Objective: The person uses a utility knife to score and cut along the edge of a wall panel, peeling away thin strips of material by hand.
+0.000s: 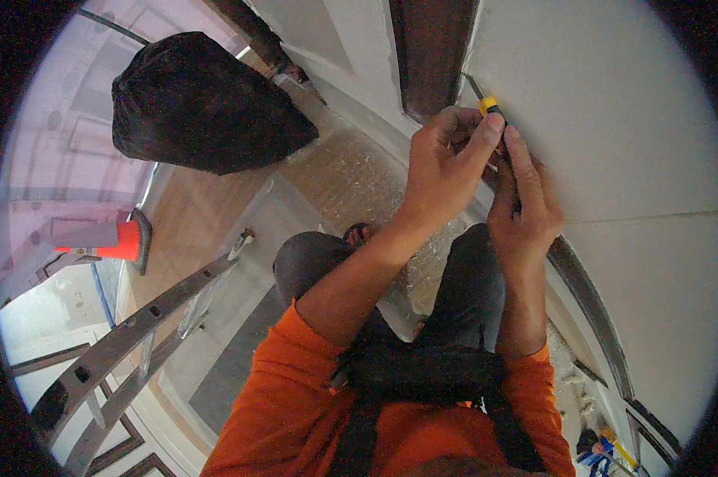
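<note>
A utility knife (488, 105) with a yellow and black handle is held up in front of the white wall panel (613, 127). Its thin blade points up and to the left, with the tip by the panel's edge beside a dark brown strip (430, 56). My left hand (448, 163) is closed, its thumb and fingers pinching the knife near the yellow part. Just to the right, my right hand (527, 187) grips the handle's lower part with bent fingers. The fingers hide much of the handle. Whether the blade touches the wall cannot be told.
A full black bag (204, 107) stands on the dusty wooden floor (351, 151) at the far left. Left of me are an orange cone (124, 241) and a long metal ladder (148, 318). Several hand tools (605, 449) lie at the lower right.
</note>
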Tool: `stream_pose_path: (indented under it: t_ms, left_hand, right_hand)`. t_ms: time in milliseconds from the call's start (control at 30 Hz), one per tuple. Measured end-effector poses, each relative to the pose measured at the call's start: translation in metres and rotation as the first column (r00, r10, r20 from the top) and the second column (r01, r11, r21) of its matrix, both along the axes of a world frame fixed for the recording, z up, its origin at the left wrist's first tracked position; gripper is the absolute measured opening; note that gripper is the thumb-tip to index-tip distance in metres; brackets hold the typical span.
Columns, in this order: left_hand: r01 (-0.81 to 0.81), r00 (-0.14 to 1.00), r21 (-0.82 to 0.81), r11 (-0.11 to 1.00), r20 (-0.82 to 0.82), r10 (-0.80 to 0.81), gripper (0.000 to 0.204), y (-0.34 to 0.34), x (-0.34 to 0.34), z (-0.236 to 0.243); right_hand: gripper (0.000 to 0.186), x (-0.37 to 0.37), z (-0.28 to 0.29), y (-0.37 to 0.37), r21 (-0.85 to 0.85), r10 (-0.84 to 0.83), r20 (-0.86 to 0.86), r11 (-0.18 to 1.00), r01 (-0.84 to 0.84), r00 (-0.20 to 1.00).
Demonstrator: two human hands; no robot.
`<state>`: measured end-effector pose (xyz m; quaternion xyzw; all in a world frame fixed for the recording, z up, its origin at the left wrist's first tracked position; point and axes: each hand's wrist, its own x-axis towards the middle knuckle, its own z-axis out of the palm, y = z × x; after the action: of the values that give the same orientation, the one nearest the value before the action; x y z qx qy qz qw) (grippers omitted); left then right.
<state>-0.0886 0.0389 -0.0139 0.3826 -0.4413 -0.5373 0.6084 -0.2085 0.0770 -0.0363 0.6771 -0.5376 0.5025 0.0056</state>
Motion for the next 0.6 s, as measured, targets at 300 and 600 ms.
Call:
stream_pose_path:
  t_ms: [300, 600]
  left_hand:
    - [0.074, 0.997, 0.216, 0.974, -0.004, -0.075, 0.030, 0.002, -0.001, -0.018]
    - [0.009, 0.999, -0.003, 1.000, 0.040, -0.009, 0.026, 0.000, -0.006, -0.012]
  right_hand:
    - [0.056, -0.005, -0.011, 0.008, 0.077, 0.027, -0.005, 0.997, -0.026, 1.000]
    - [0.059, -0.004, -0.003, 0.001, -0.051, 0.009, 0.001, 0.999, -0.009, 1.000]
